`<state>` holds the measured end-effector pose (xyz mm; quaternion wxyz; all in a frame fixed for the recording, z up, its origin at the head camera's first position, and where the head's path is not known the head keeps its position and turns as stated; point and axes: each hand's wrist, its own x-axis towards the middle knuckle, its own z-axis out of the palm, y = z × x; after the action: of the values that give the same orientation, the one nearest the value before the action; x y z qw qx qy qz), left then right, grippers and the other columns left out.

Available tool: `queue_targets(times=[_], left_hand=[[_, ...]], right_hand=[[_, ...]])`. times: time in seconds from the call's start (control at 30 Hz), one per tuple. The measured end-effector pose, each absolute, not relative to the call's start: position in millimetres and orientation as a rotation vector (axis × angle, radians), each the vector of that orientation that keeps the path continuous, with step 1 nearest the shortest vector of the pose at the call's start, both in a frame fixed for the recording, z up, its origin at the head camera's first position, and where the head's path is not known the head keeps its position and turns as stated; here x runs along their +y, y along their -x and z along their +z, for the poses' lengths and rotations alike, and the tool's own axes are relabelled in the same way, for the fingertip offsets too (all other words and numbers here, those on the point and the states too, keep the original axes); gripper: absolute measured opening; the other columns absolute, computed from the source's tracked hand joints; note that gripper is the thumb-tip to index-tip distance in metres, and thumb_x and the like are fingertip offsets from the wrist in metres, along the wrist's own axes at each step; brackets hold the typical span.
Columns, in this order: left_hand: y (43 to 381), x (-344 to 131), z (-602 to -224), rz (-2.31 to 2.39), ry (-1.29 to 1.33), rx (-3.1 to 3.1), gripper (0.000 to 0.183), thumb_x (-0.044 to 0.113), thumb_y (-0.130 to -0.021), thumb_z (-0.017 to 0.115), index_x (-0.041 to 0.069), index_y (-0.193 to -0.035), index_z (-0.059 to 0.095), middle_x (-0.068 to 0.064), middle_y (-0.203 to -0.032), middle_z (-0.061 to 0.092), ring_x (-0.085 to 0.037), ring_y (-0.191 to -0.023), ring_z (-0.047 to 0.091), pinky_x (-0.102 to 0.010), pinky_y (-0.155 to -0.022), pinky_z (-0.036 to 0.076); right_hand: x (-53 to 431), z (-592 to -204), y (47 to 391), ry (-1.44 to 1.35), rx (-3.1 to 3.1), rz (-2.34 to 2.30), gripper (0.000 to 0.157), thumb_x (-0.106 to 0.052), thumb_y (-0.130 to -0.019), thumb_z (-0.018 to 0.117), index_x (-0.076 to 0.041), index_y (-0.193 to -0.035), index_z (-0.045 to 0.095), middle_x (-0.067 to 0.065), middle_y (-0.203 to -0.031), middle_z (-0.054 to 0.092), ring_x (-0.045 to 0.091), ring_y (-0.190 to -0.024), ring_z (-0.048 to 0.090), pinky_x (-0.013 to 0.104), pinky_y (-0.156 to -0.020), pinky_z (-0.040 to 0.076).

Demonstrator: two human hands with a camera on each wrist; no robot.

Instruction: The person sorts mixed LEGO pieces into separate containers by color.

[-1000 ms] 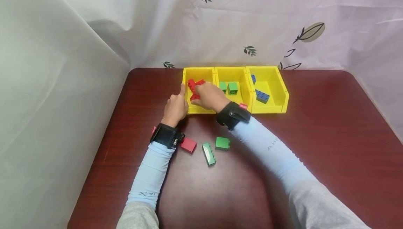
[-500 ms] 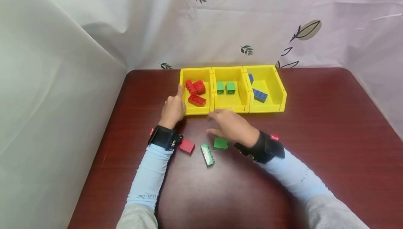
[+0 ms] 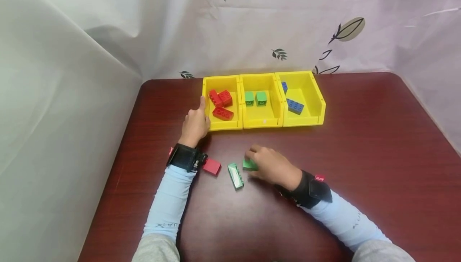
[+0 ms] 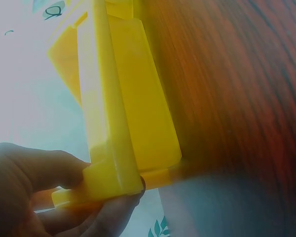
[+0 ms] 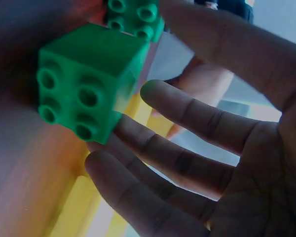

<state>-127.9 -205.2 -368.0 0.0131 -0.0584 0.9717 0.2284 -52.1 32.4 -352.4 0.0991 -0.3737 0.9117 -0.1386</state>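
My left hand (image 3: 195,126) grips the front left corner of the left yellow bin (image 4: 148,103), with thumb and fingers on either side of its wall. My right hand (image 3: 271,166) reaches down around a green toy brick (image 5: 84,84) on the table. Its fingers (image 5: 187,113) are spread and loosely bent beside the brick, and a gap shows between thumb and brick in the right wrist view. Left of that brick lies a longer green brick (image 3: 235,176), and a red brick (image 3: 212,167) sits close to the left wrist strap.
Several red bricks (image 3: 223,113) lie in the left bin. Two green bricks (image 3: 261,98) are in the middle bin (image 3: 263,124), and blue bricks (image 3: 295,106) in the right bin (image 3: 304,122). A patterned white cloth (image 3: 245,30) hangs behind the table.
My right hand has left the left bin, where it was over the red bricks, and come back toward me and down to the green brick. My left hand stays at the bin.
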Motion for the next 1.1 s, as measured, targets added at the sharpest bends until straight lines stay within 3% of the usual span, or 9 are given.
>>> queue_targets(times=[0.2,0.67,0.93,1.1], left_hand=[[128,-205,-366,0.704,0.176,3.026,0.076,0.014,-0.097,0.057,0.014,-0.159,0.012,-0.019,-0.085,0.057,-0.033,-0.074,0.058,-0.04,-0.074,0.055],[126,-206,-367,0.707,0.162,3.029,0.079,0.014,-0.097,0.059,0.014,-0.159,0.011,-0.018,-0.084,0.057,-0.031,-0.071,0.056,-0.039,-0.076,0.056],[128,-206,-366,0.713,0.174,3.013,0.078,0.015,-0.097,0.058,0.015,-0.159,0.009,-0.016,-0.081,0.054,-0.03,-0.067,0.053,-0.037,-0.074,0.055],[128,-206,-367,0.72,0.177,3.003,0.078,0.015,-0.098,0.058,0.015,-0.159,0.009,-0.016,-0.081,0.054,-0.03,-0.068,0.053,-0.037,-0.074,0.055]], right_hand=[[35,-360,49,1.144,2.733,-0.474,0.036,-0.014,-0.075,0.085,-0.004,-0.106,0.071,0.008,-0.093,0.068,0.016,-0.077,0.063,0.032,-0.073,0.058],[37,-365,52,1.113,2.722,-0.562,0.031,-0.014,-0.074,0.086,-0.006,-0.098,0.069,0.003,-0.084,0.066,0.012,-0.07,0.058,0.026,-0.067,0.056],[39,-361,57,1.039,2.639,-0.535,0.051,-0.021,-0.077,0.084,-0.008,-0.123,0.068,0.007,-0.101,0.07,0.016,-0.08,0.063,0.033,-0.077,0.058],[39,-364,58,1.032,2.643,-0.49,0.048,-0.025,-0.079,0.082,-0.008,-0.122,0.069,0.008,-0.093,0.065,0.013,-0.07,0.056,0.026,-0.066,0.054]])
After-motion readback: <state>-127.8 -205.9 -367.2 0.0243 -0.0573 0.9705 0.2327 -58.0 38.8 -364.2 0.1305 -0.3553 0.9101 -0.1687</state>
